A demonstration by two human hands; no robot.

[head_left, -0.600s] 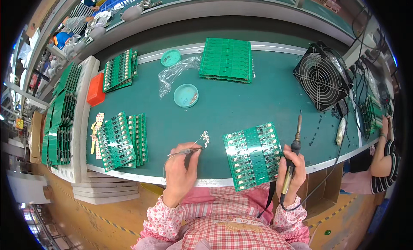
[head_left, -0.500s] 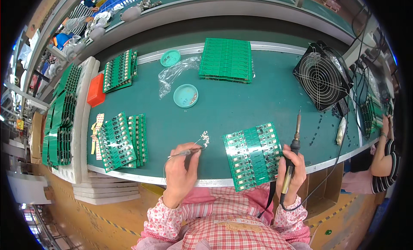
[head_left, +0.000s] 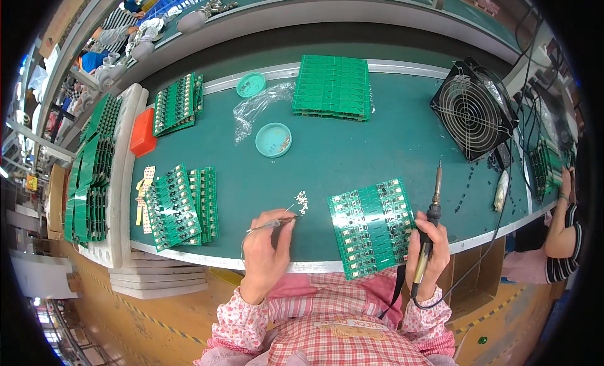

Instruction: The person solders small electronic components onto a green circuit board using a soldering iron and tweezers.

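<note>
My left hand (head_left: 265,256) pinches a slim pale pen-like tool (head_left: 267,225) near the bench's front edge. A thin wire hangs from its back end; its fine tip is beside a small heap of tiny white parts (head_left: 302,202). In my right hand (head_left: 429,256) is a soldering iron (head_left: 433,213), its bare metal tip pointing up and away from me. Right beside those fingers lies a green circuit board panel (head_left: 370,230) with rows of components, its near corner over the bench edge. Whether the right fingers touch the panel I cannot tell.
A black fan (head_left: 472,113) stands at the back right. Stacked panels (head_left: 331,86) lie at the back, with more panels (head_left: 174,205) at the left by a red box (head_left: 143,134). Two turquoise dishes (head_left: 273,140) (head_left: 251,84) sit mid-bench. A co-worker's arm (head_left: 562,224) shows far right.
The whole view has shifted very slightly. Both hands keep their holds, and nothing on the bench has visibly moved.
</note>
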